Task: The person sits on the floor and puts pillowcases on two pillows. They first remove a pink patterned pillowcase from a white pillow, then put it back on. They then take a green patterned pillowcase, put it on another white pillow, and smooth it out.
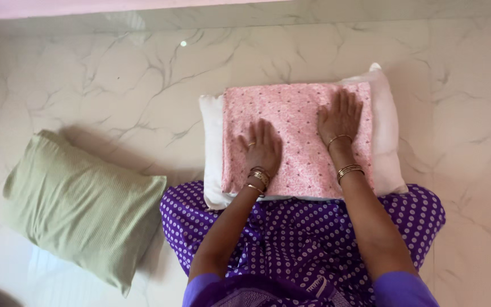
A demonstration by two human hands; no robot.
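Both hands, left hand (262, 149) and right hand (341, 118), grip flat-open, pressing pink folded cloth (296, 136), upright long axis, on white pillow (386, 142)

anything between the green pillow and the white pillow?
Head view: only bare marble floor separates the green pillow from the white pillow; lower down, the purple dotted garment nearly touches the green one.

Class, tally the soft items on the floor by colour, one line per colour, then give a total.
Green pillow: 1
White pillow: 1
Pink patterned cloth, folded on the white pillow under both hands: 1
Total: 3
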